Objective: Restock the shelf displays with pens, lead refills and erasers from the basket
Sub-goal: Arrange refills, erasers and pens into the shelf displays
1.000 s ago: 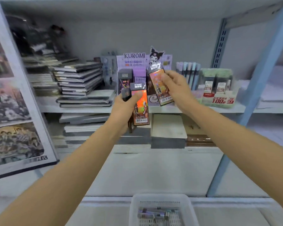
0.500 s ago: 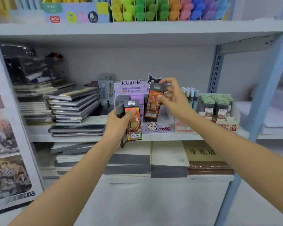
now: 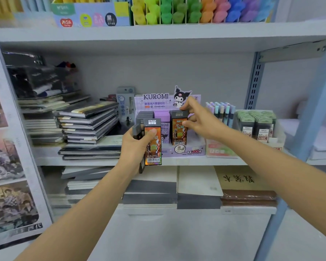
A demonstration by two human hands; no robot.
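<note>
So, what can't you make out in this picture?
Head view only.
Rear packs in the left hand: mostly hidden by the front pack, number unclear.
Whether the other pack, in the right hand, touches the display box floor: the box's front wall hides it.
Basket: outside the frame.
Dark items at the shelf's far left: blurred.

Head view, single, wide-angle: worn on your head, facing forward and slightly down at the middle shelf (image 3: 87,162). Range: close. Shelving fills the frame, with the upper shelf (image 3: 158,32) along the top. Your left forearm (image 3: 83,213) and right forearm (image 3: 282,178) enter from below.
</note>
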